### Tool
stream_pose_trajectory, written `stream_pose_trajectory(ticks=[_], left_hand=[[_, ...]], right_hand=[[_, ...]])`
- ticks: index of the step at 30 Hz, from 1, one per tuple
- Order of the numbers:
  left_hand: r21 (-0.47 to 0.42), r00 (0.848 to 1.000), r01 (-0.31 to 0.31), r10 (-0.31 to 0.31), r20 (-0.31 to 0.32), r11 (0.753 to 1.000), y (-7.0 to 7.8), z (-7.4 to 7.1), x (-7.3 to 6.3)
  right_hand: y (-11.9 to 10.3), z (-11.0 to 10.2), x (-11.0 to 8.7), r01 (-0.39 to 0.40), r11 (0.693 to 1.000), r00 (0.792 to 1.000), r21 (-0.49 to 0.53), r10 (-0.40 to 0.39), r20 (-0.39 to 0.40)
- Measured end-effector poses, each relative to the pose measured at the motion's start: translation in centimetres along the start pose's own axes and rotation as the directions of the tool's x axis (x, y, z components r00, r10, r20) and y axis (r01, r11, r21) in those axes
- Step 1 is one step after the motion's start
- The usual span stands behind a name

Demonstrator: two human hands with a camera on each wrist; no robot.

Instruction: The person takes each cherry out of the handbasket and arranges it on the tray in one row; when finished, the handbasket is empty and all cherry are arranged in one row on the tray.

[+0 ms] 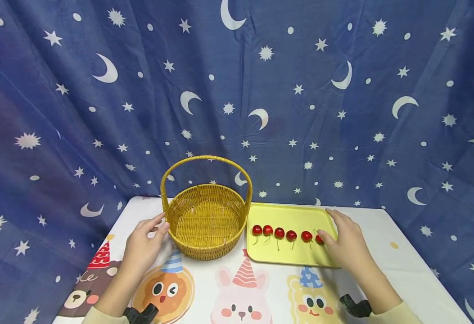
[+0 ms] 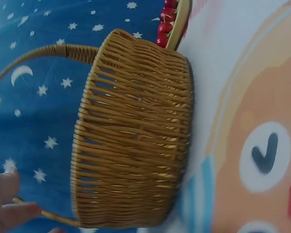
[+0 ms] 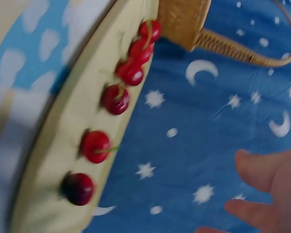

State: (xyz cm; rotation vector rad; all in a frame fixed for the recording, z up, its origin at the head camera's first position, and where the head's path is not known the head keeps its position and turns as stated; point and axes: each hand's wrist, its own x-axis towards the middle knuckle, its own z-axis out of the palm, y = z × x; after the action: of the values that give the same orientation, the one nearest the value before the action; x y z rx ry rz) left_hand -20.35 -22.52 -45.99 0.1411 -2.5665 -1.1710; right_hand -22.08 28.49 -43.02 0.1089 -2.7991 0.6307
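Note:
A yellow woven basket [image 1: 206, 252] with a tall arched handle [image 1: 206, 157] stands upright on the table. My left hand [image 1: 145, 243] is at its left side, thumb and fingers spread right by the rim near the handle's base. In the left wrist view, part of the hand [image 2: 7, 204] overlaps the handle. To the basket's right lies a pale yellow tray [image 1: 285, 256] bearing several red cherries [image 1: 279, 232] with stems, in a row. My right hand [image 1: 350, 245] hovers around the tray's right end, fingers apart, partly hiding the rightmost cherry [image 1: 319, 240]. In the right wrist view nothing shows between its fingers [image 3: 257, 170].
The table has a white cloth [image 1: 204, 288] printed with cartoon animals and party hats. A blue curtain [image 1: 285, 157] with moons and stars hangs close behind the basket and tray. Dark straps [image 1: 141, 313] sit on both wrists.

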Motion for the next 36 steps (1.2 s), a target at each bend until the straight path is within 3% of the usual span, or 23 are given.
stream_pose_trajectory(ticks=[3,7,10,17,23,36], left_hand=[[0.143,0.994,-0.096,0.102,-0.04,0.985,0.8,-0.7,-0.7],[0.331,0.976,-0.198,0.217,-0.02,0.923,1.7,-1.4,-1.8],[0.412,0.973,-0.219,0.227,0.031,0.885,2.2,-1.5,-2.7],[0.529,0.977,-0.213,0.169,0.132,0.821,2.1,-1.5,-4.1],[0.54,0.973,-0.215,0.131,0.19,0.814,1.4,-1.1,-4.8],[0.542,0.969,-0.23,0.138,0.205,0.809,1.2,-0.6,-5.1]], right_hand=[[-1.8,-0.3,-1.1,0.025,0.996,1.0,-0.084,-0.025,-0.001],[-3.6,-0.4,-2.5,0.052,0.986,0.998,-0.161,-0.044,0.053],[-4.7,0.0,-3.5,0.091,0.978,0.994,-0.186,-0.076,0.083],[-6.1,1.8,-5.7,0.153,0.959,0.983,-0.24,-0.122,0.14],[-5.8,3.1,-6.6,0.157,0.958,0.977,-0.239,-0.115,0.182],[-5.8,3.4,-6.8,0.151,0.965,0.976,-0.216,-0.111,0.185]])
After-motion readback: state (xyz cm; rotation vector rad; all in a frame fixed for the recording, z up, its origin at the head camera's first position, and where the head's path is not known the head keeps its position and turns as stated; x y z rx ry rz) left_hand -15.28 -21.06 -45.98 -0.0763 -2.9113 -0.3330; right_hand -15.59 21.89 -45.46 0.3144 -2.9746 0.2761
